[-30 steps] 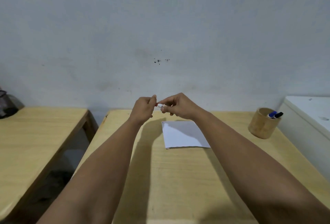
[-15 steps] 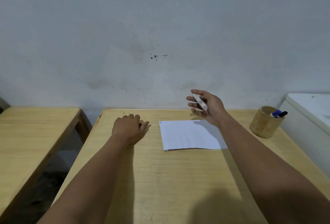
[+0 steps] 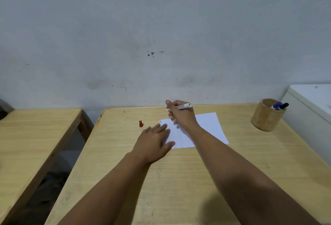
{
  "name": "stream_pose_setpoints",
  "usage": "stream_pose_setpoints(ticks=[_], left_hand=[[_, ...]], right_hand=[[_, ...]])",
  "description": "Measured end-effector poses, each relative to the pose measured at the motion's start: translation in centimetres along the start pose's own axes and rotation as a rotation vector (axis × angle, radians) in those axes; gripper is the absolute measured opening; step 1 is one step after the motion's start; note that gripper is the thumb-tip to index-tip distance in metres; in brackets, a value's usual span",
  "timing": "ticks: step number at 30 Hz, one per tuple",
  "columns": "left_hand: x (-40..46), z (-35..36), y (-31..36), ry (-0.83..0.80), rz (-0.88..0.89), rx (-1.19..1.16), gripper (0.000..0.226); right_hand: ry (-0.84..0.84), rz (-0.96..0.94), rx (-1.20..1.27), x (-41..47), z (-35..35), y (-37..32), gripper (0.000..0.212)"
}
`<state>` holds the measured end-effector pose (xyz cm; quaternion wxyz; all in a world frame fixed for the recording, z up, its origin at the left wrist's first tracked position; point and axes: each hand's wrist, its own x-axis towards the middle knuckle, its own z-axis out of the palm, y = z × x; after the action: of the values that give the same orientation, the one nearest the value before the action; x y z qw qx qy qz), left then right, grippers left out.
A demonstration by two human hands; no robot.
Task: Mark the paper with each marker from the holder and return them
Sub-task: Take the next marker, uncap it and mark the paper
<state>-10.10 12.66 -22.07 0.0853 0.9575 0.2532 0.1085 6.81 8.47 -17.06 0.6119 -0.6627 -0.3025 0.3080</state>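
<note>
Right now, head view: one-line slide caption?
Right hand poises uncapped marker over paper, left hand steadying it; red cap on table.

Light wood table (image 3: 179, 180) had paper (image 3: 206, 126) near its far edge, a red cap (image 3: 141, 123) left of that, and a holder (image 3: 266, 115) by the far-right corner.
</note>
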Motion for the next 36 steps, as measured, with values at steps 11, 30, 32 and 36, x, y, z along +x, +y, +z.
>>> stream_pose_setpoints(ticks=[11, 30, 32, 36], left_hand=[[-0.8, 0.9, -1.4, 0.066, -0.113, 0.04, 0.073], [-1.2, 0.9, -1.0, 0.076, -0.192, -0.025, 0.077], [-1.3, 0.7, -0.9, 0.073, -0.185, -0.018, 0.076], [-1.1, -0.4, -0.4, 0.253, -0.212, -0.095, 0.066]], right_hand=[[0.035, -0.003, -0.104, -0.4, 1.1, 3.7, 0.027], [-0.002, -0.01, -0.159, 0.3, 1.3, 4.5, 0.026], [0.03, -0.017, -0.038, 0.0, 1.1, 3.6, 0.028], [0.164, -0.067, 0.164, 0.6, -0.6, -0.2, 0.025]])
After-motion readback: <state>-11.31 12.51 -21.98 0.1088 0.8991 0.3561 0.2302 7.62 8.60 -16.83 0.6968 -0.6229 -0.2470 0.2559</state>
